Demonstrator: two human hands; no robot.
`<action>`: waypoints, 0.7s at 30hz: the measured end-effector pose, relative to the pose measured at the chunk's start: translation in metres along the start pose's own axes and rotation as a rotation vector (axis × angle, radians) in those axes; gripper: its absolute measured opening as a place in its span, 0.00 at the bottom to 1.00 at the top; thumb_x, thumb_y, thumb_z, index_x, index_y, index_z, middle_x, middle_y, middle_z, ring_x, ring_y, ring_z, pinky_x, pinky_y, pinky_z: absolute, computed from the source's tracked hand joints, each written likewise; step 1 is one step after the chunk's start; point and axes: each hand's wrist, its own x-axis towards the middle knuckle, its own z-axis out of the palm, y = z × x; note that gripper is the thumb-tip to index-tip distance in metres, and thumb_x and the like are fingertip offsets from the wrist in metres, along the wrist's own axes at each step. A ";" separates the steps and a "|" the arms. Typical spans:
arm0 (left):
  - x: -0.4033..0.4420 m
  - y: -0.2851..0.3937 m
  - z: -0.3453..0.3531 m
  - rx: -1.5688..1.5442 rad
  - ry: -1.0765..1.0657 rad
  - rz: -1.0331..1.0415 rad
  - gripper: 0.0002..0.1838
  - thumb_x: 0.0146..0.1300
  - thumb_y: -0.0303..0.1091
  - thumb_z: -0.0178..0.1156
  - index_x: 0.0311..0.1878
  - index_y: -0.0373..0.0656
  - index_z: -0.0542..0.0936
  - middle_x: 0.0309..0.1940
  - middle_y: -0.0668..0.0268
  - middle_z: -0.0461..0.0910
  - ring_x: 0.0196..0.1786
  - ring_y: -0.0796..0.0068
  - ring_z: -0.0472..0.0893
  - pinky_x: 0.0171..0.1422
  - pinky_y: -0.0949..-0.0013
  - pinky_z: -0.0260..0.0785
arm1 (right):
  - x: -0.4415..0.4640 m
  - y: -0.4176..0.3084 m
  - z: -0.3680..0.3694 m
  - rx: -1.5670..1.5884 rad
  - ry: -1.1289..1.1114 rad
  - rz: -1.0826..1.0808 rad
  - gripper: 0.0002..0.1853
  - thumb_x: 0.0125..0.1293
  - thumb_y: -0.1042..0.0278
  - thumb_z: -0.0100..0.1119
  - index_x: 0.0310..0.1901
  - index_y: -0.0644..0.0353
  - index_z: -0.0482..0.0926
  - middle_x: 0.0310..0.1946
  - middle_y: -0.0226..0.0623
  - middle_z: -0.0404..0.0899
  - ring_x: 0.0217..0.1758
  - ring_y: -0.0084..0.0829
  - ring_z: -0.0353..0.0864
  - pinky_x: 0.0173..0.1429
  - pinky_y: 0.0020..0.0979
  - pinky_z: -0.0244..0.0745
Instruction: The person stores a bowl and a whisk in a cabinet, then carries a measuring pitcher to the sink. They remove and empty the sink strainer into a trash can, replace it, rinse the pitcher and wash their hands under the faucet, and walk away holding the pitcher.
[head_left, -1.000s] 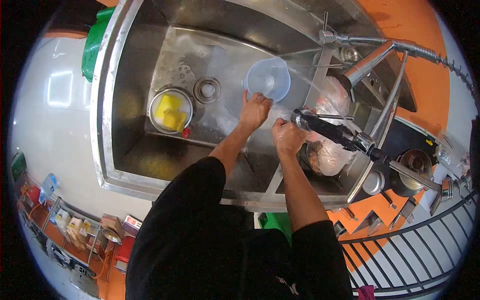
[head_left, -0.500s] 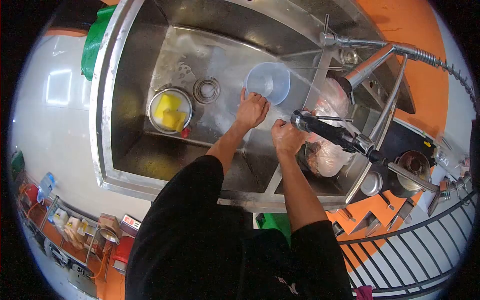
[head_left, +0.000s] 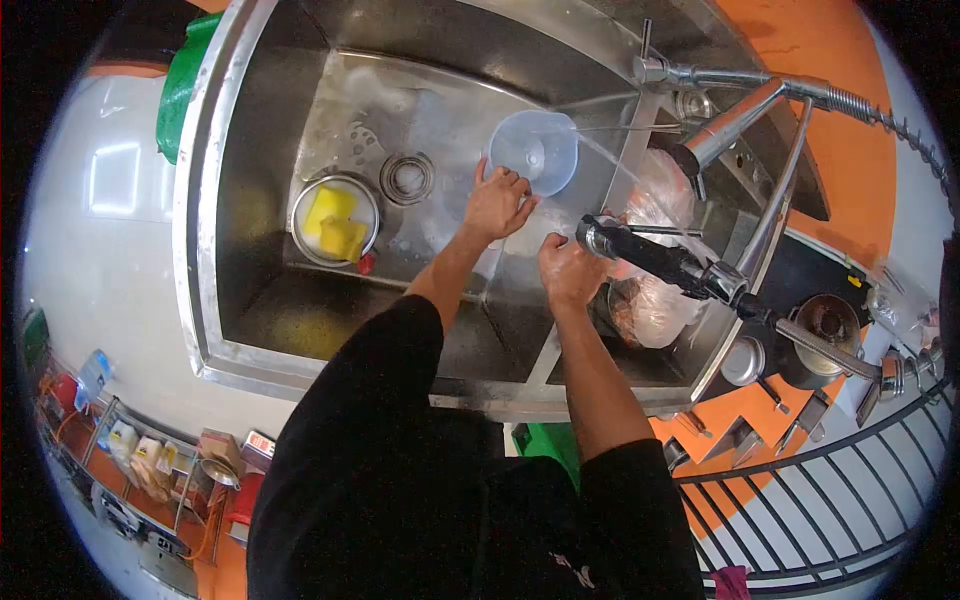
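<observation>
Right of upper centre, a round translucent bluish basin (head_left: 533, 153) is lying in the sink, the left hand's (head_left: 500, 203) partly curled fingers reaching its near rim. Left of centre, a metal bowl (head_left: 335, 219) is holding yellow sponges (head_left: 334, 222). The right hand (head_left: 574, 270) is curling its fingers beside the spray head (head_left: 597, 238); whether they are gripping it, I cannot tell.

And here the right hand (head_left: 570, 272) slips partly out of sight, its far fingers hidden behind the black-and-chrome tap sprayer (head_left: 648, 252), so its hold can't be read, while the clear plastic bag (head_left: 662, 192) behind that sprayer shows only blurry pinkish contents! Over in the metal bowl (head_left: 296, 232), yellow sponges (head_left: 332, 212) cover part of the inside; down below, the black shirt (head_left: 400, 490) runs off the bottom edge, its pale chest print (head_left: 572, 570) too small to read.
</observation>
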 end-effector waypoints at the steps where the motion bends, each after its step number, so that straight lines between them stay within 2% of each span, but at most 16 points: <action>1: 0.003 -0.003 -0.004 -0.004 -0.024 0.025 0.14 0.60 0.49 0.58 0.35 0.48 0.80 0.37 0.66 0.79 0.53 0.64 0.74 0.71 0.36 0.45 | -0.001 0.001 0.003 0.001 -0.018 0.012 0.24 0.43 0.69 0.56 0.44 0.75 0.77 0.55 0.59 0.73 0.67 0.63 0.61 0.71 0.55 0.57; 5: 0.006 -0.021 -0.016 -0.008 -0.085 0.139 0.15 0.56 0.49 0.59 0.33 0.47 0.79 0.35 0.66 0.79 0.53 0.64 0.74 0.71 0.38 0.46 | 0.005 -0.004 -0.009 0.029 0.053 -0.042 0.23 0.43 0.69 0.56 0.42 0.75 0.78 0.55 0.59 0.72 0.67 0.63 0.61 0.71 0.54 0.57; 8: 0.002 -0.033 -0.025 -0.010 -0.157 0.182 0.16 0.52 0.49 0.61 0.32 0.46 0.79 0.34 0.66 0.79 0.53 0.63 0.73 0.72 0.39 0.47 | 0.007 -0.004 -0.011 0.021 0.009 -0.036 0.21 0.43 0.69 0.56 0.40 0.75 0.78 0.54 0.60 0.73 0.67 0.63 0.62 0.71 0.53 0.57; 10: 0.000 -0.036 -0.031 0.005 -0.223 0.186 0.16 0.50 0.50 0.61 0.32 0.46 0.79 0.34 0.65 0.79 0.54 0.62 0.73 0.73 0.40 0.47 | 0.001 0.000 -0.002 0.041 -0.099 0.048 0.22 0.44 0.68 0.56 0.41 0.75 0.79 0.55 0.60 0.73 0.67 0.63 0.61 0.71 0.53 0.57; 12: 0.000 -0.039 -0.035 0.041 -0.289 0.181 0.17 0.50 0.51 0.61 0.32 0.46 0.78 0.35 0.64 0.79 0.55 0.61 0.73 0.73 0.40 0.46 | 0.001 -0.001 -0.002 0.028 -0.096 0.042 0.22 0.45 0.68 0.55 0.41 0.75 0.79 0.55 0.60 0.72 0.68 0.62 0.61 0.71 0.53 0.57; 14: 0.003 -0.041 -0.037 0.027 -0.244 0.221 0.18 0.52 0.51 0.62 0.32 0.45 0.78 0.37 0.63 0.79 0.56 0.60 0.72 0.73 0.39 0.46 | 0.004 -0.003 -0.006 -0.017 0.019 -0.051 0.22 0.46 0.67 0.55 0.42 0.75 0.79 0.56 0.59 0.72 0.68 0.63 0.60 0.71 0.54 0.57; 18: 0.019 -0.038 -0.031 0.008 -0.172 0.259 0.19 0.55 0.54 0.61 0.34 0.46 0.80 0.38 0.62 0.79 0.56 0.62 0.72 0.73 0.41 0.47 | 0.003 -0.005 -0.008 -0.058 0.009 -0.037 0.22 0.46 0.67 0.54 0.42 0.75 0.79 0.56 0.59 0.72 0.69 0.61 0.59 0.71 0.53 0.56; 21: 0.026 -0.030 -0.022 0.064 -0.120 0.204 0.18 0.58 0.52 0.60 0.37 0.46 0.80 0.38 0.64 0.79 0.56 0.63 0.72 0.71 0.39 0.49 | 0.000 0.001 0.003 -0.053 -0.021 -0.011 0.22 0.45 0.67 0.54 0.42 0.74 0.79 0.57 0.58 0.72 0.69 0.60 0.58 0.72 0.52 0.55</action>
